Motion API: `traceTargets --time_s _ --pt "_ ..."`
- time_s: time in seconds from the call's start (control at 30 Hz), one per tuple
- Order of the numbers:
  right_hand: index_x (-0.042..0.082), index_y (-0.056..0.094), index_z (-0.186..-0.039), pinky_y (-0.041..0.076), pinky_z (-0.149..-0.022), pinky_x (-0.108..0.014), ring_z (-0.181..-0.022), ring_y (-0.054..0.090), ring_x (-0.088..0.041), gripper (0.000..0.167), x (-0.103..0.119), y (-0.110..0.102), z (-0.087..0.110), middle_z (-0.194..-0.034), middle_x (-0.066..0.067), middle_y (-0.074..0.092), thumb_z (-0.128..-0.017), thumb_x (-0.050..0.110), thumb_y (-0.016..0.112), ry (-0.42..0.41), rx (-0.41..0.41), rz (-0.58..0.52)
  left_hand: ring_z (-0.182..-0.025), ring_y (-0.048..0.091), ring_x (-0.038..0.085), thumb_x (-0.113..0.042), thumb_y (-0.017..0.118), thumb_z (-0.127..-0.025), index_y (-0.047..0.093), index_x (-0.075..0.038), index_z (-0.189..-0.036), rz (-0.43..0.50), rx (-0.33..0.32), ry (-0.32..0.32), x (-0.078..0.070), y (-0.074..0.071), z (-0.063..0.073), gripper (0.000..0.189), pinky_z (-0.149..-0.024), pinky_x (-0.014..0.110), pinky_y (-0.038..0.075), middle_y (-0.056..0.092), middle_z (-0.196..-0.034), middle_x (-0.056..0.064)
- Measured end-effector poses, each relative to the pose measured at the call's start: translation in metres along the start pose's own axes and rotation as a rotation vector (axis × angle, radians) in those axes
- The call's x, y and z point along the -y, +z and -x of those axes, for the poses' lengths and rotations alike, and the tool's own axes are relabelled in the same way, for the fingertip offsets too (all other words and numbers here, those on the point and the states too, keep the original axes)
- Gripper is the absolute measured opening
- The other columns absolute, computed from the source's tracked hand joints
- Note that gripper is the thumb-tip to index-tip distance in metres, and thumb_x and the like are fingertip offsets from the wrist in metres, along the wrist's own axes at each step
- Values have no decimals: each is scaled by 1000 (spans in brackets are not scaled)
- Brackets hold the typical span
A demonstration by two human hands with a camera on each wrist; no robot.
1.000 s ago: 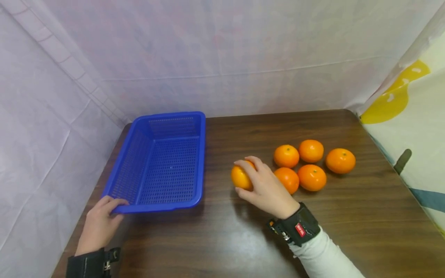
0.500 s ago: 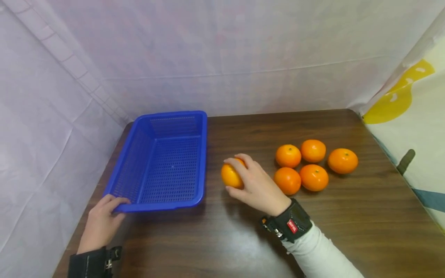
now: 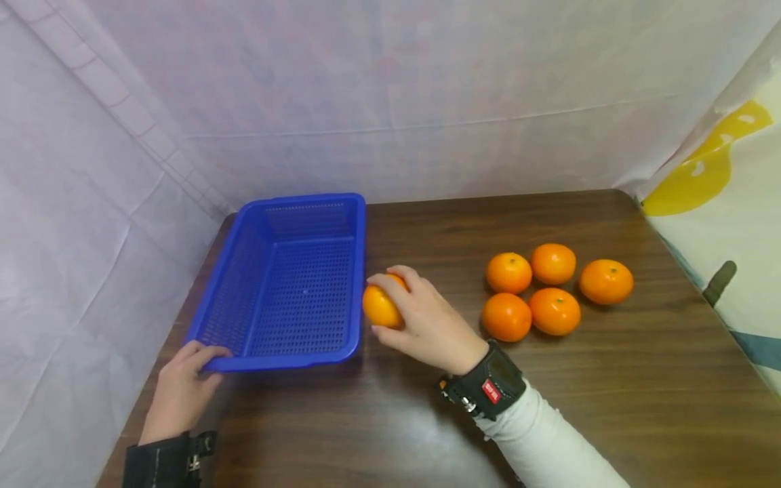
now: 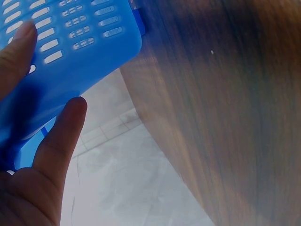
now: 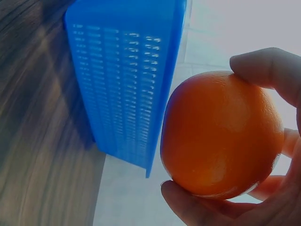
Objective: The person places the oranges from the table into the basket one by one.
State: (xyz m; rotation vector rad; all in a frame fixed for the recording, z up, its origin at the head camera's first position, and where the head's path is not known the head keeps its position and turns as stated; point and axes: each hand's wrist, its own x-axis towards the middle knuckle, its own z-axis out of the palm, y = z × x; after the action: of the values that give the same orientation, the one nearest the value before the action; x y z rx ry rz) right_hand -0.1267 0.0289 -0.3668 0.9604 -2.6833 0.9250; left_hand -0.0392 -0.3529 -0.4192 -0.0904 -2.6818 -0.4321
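Note:
My right hand (image 3: 430, 325) grips an orange (image 3: 382, 306) between thumb and fingers, close to the right rim of a blue plastic basket (image 3: 360, 271). In the right wrist view the held orange (image 5: 221, 136) overlaps the basket's slotted side wall (image 5: 117, 84). My left hand (image 3: 183, 386) holds the basket's near-left corner, fingers over the rim and thumb below. The left wrist view shows that hand's fingers (image 4: 61, 141) against the blue wall (image 4: 84, 52). Only the perforated floor shows inside the basket.
Several more oranges (image 3: 555, 312) sit grouped on the right half of the brown wooden table (image 3: 415, 420). Pale cloth (image 3: 427, 81) hangs behind and left of the table, and a patterned cloth (image 3: 744, 271) hangs at the right.
My right hand has carried the orange leftward, away from the other oranges and up to the basket's right rim. The left hand keeps its hold on the basket corner.

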Motion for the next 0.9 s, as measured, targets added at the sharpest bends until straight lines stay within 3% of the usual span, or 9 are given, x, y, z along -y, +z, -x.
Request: traceTargets --time_s 0.23,0.57,0.9 --pt "25 50 -141 55 -89 -42 -112 58 -29 61 9 2 -7 -142 -10 48 -86 37 74 -31 9 -9 -75 55 18 12 77 -66 74 -8 -92 -3 37 -30 -2 -1 1 33 -63 33 47 61 -85 4" --pt "24 50 -141 57 -87 -39 -109 58 -28 62 21 9 -16 -140 -9 49 -85 38 74 -102 15 -2 -74 54 17 13 77 -66 74 -8 -92 -11 40 -39 -4 -2 -2 33 -64 33 48 61 -84 4" --pt "26 50 -143 59 -81 -37 -114 58 -28 64 33 16 -25 -144 -11 48 -85 40 73 -116 61 24 -76 57 19 12 78 -67 74 -8 -92 -8 57 -52 -5 -3 -2 32 -65 36 50 61 -85 4"
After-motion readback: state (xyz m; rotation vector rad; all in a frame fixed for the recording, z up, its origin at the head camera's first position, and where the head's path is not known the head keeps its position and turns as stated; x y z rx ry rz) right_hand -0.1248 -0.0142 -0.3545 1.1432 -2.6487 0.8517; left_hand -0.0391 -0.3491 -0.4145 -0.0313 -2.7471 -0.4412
